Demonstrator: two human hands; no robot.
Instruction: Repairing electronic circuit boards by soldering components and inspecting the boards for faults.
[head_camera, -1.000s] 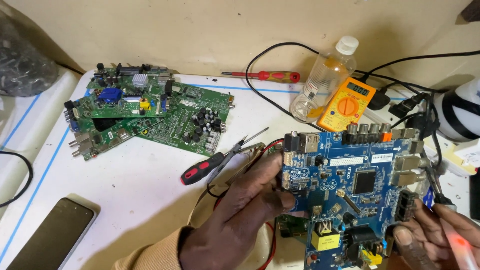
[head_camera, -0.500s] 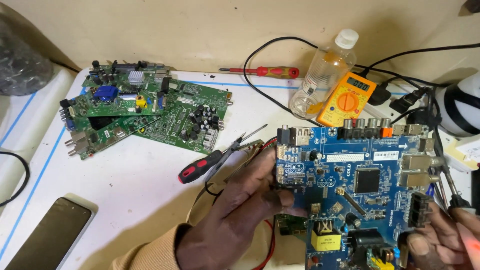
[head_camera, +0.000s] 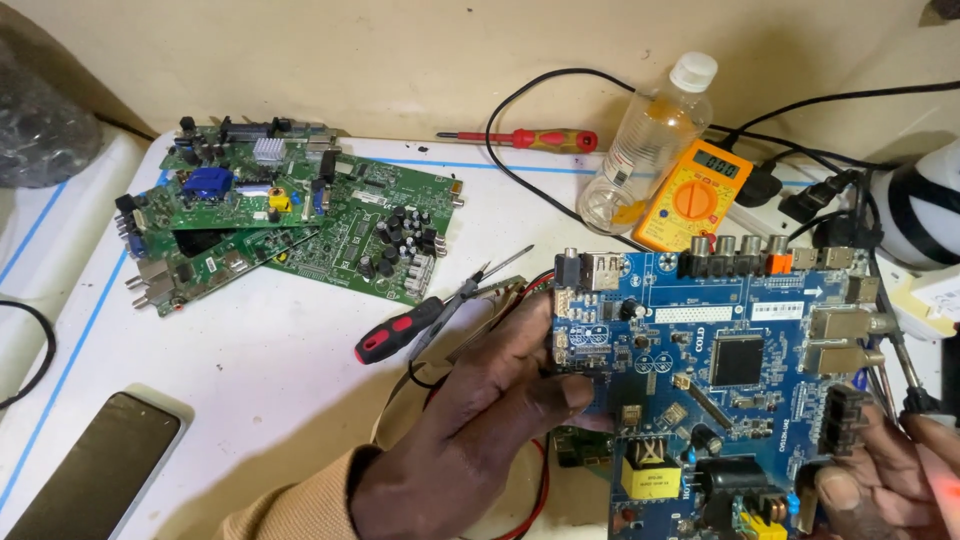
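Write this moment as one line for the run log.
left hand: grips left edge of blue circuit board | right hand: at board's lower right corner | nearby: yellow multimeter, red-handled screwdriver, green boards

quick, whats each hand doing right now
Left hand: closed on the left edge of the blue circuit board.
Right hand: at the board's lower right corner, holding a thin probe.

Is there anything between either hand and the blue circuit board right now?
Nothing visible. The left hand already grips the blue circuit board at its left edge, thumb on its face. The right hand touches the board's lower right corner while holding a thin probe beside the right edge.
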